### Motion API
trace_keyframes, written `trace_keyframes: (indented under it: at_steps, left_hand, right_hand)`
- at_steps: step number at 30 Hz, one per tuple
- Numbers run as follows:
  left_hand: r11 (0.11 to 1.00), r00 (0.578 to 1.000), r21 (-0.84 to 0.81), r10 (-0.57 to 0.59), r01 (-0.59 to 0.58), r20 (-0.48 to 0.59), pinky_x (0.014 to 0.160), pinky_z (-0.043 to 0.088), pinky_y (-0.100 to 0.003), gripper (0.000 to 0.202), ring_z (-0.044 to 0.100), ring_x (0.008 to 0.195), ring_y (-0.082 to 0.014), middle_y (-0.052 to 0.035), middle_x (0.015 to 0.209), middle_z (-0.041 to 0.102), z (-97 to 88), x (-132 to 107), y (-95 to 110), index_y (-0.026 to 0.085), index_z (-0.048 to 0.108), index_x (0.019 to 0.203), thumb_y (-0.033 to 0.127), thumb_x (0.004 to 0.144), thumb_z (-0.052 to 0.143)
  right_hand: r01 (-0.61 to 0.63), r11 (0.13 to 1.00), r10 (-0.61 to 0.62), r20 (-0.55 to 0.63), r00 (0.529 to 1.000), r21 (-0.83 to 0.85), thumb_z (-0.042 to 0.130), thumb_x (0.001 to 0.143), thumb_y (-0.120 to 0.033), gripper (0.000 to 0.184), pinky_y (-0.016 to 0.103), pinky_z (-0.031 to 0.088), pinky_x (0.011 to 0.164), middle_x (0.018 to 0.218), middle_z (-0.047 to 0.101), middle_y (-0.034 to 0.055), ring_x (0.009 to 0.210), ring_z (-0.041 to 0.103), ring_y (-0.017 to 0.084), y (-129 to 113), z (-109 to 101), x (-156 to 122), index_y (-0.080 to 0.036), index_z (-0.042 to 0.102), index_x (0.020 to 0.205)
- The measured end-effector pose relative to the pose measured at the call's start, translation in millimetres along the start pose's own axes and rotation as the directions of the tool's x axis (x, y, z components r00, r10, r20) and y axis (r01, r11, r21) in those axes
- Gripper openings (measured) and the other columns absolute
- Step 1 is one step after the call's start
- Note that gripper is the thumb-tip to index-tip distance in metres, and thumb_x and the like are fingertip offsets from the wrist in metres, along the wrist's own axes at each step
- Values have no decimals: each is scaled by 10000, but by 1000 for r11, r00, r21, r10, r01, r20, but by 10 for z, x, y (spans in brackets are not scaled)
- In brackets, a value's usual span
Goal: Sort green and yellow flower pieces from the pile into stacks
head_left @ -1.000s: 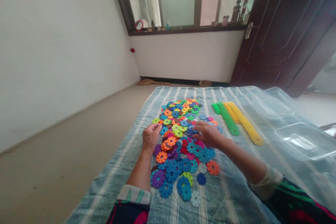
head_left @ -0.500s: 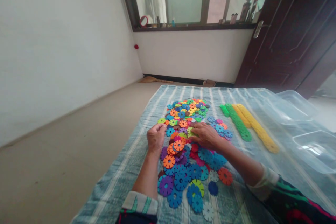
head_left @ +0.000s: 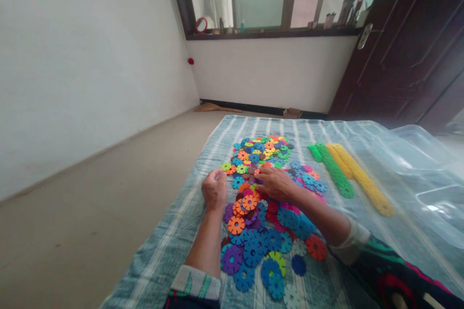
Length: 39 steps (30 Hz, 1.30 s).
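Note:
A wide spread of flat snowflake-shaped plastic discs [head_left: 253,154] in many colours lies on a striped blue blanket [head_left: 174,217]. My left hand [head_left: 214,190] rests at the left edge of the spread, its fingers curled, and whatever they may cover is hidden. My right hand [head_left: 275,184] lies across the middle of the spread, fingertips pointing left and touching the discs. An orange disc [head_left: 249,202] lies between my hands, just below them. Long green [head_left: 335,171] and yellow [head_left: 362,178] strips of linked pieces lie to the right of the discs.
A clear plastic box [head_left: 416,149] lies at the blanket's right side. Beyond the blanket are a tiled floor, a broom [head_left: 208,107] against the far wall, a dark wooden door [head_left: 398,58] and a window sill [head_left: 271,34] with bottles.
My right hand has slid left, further over the discs. My left hand has barely moved. The whole scene sits slightly further right and lower in the view, because my head has turned.

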<state>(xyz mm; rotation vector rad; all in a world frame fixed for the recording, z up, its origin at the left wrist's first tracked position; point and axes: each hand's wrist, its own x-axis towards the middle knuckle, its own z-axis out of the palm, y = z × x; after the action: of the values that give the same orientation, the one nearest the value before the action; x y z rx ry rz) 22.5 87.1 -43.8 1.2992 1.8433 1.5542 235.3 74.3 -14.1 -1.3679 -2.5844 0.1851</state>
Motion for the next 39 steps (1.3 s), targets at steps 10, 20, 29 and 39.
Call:
trace_keyframes:
  at_steps: [10, 20, 29, 39]
  left_hand:
    - [1000, 999, 5, 18, -18, 37, 835, 522, -312, 302, 681, 858, -224, -76, 890, 741, 43, 28, -73, 145, 699, 864, 358, 704, 556]
    - [999, 998, 28, 23, -25, 64, 817, 520, -312, 294, 683, 853, -227, -78, 871, 745, 37, 38, -55, 152, 707, 836, 365, 695, 561]
    - [995, 997, 96, 29, -36, 78, 810, 511, -330, 308, 681, 845, -236, -75, 869, 747, 12, 62, -52, 172, 711, 840, 405, 703, 562]
    - [997, 995, 75, 11, -18, 101, 797, 508, -327, 330, 682, 857, -242, -72, 886, 748, 7, 100, -92, 181, 705, 850, 436, 688, 572]
  right_hand:
    - [20, 999, -15, -94, 995, 49, 511, 957, -379, 229, 313, 364, 854, 986, 635, 43, 975, 546, 175, 107, 12, -428, -216, 664, 907]
    - [-14, 997, 28, -186, 982, 73, 509, 954, -319, 220, 301, 375, 818, 928, 646, 53, 908, 556, 174, 38, 89, -466, -191, 661, 861]
    - [63, 995, -42, -240, 970, 80, 532, 948, -339, 242, 305, 379, 822, 872, 639, 38, 891, 558, 169, -4, 157, -422, -199, 634, 779]
    - [-450, 893, 427, -352, 833, 18, 497, 943, -436, 281, 413, 336, 969, 1108, 638, 98, 1137, 500, 267, 255, 18, -462, -222, 679, 942]
